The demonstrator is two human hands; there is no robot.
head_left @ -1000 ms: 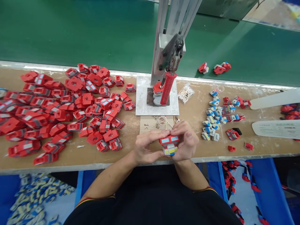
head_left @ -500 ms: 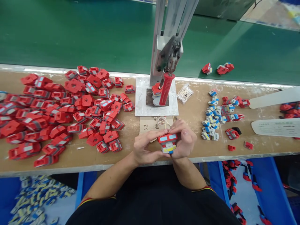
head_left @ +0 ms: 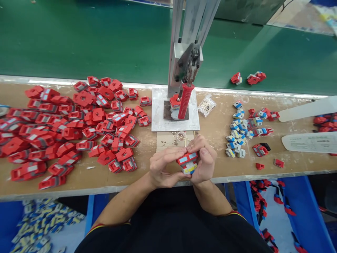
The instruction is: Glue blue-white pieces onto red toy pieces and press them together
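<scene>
My left hand (head_left: 164,168) and my right hand (head_left: 204,160) meet near the table's front edge, both closed on one toy piece (head_left: 187,163). Its upper part is red with light blue windows, and its lower part is white, yellow and blue. Just beyond my fingers is a cardboard sheet (head_left: 163,140) with small metal bits and a loop of string. A hand press with a red handle (head_left: 186,101) stands behind it on a white plate (head_left: 157,117), with a red piece (head_left: 174,101) under the press.
Many red pieces (head_left: 98,114) cover the table's left side. White, blue and yellow parts (head_left: 237,135) lie at the right, beside two pale blades (head_left: 308,142). A small plastic bag (head_left: 206,105) lies by the press. Blue bins (head_left: 302,207) stand below, and a green belt (head_left: 126,42) runs behind.
The toy piece has tilted slightly between my hands, and my right hand has shifted a little to the left. On the belt, the few red pieces have moved slightly to the right.
</scene>
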